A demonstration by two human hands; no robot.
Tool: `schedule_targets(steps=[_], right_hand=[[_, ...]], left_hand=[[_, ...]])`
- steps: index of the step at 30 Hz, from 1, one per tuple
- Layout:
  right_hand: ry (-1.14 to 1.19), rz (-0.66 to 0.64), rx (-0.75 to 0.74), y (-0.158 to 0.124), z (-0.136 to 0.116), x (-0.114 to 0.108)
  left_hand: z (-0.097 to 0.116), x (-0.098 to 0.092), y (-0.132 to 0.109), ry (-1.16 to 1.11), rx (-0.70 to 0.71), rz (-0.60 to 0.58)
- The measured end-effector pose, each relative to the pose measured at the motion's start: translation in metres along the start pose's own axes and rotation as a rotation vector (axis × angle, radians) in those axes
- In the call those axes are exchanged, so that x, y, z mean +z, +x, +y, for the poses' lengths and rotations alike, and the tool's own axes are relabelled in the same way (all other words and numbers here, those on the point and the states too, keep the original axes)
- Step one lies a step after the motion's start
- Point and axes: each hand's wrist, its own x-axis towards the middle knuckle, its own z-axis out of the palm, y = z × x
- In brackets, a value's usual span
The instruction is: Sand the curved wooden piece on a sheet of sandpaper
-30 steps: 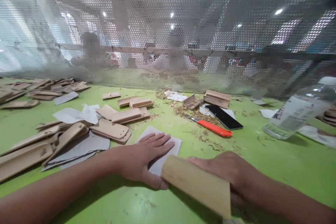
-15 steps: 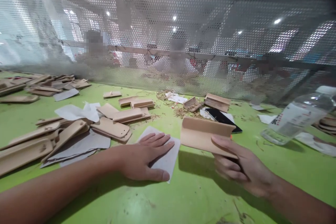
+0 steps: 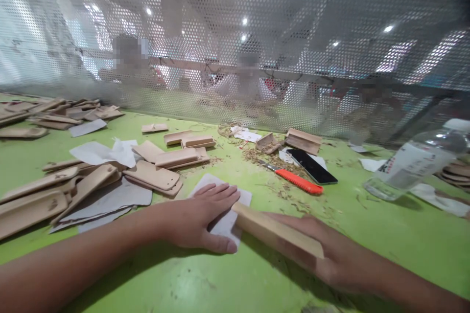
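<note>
My left hand (image 3: 200, 217) lies flat, fingers stretched out, pressing a grey sheet of sandpaper (image 3: 223, 205) onto the green table (image 3: 385, 234). My right hand (image 3: 330, 254) grips a flat tan wooden piece (image 3: 275, 232), tilted with its left end resting on the sheet's right edge, close to my left thumb. The fingers of my right hand wrap under the piece and are mostly hidden by it.
Piles of similar wooden pieces (image 3: 84, 186) and grey sheets lie to the left. Behind are an orange-handled knife (image 3: 293, 178), a black phone (image 3: 312, 166), shavings and a plastic bottle (image 3: 407, 161) on its side. A perforated metal screen (image 3: 257, 58) bounds the table; people sit behind it.
My right hand had lifted the wooden piece up in the air, and has now brought it back down onto the sandpaper's edge. My left hand stayed flat on the sheet.
</note>
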Motion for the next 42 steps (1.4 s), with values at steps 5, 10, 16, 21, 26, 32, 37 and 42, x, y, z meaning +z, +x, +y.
schedule_targets(steps=[5,10,16,21,26,32,37,42], right_hand=[[-0.081,-0.059,-0.05,0.004,-0.002,-0.002],[-0.026,-0.046,-0.056,0.006,-0.006,-0.002],[0.011,-0.193,-0.007,0.005,-0.011,0.0],[0.069,0.122,0.144,0.014,0.016,-0.007],[0.369,0.167,0.334,0.01,0.019,0.002],[1.103,0.034,0.395,0.003,0.017,0.004],[1.251,-0.018,0.374,0.004,0.019,0.0],[1.272,-0.013,0.374,0.003,0.021,0.003]], left_hand=[[-0.001,0.0,0.001,0.015,-0.026,-0.002],[-0.002,0.001,0.001,0.024,-0.046,-0.021],[-0.003,-0.001,0.003,0.016,-0.004,-0.02],[-0.003,-0.003,0.003,0.028,-0.013,-0.037],[-0.005,-0.004,0.003,0.018,-0.019,-0.012],[-0.008,-0.005,0.005,-0.025,0.062,0.078],[-0.01,-0.004,0.004,-0.024,0.07,0.091],[-0.013,-0.001,0.005,0.002,0.081,0.087]])
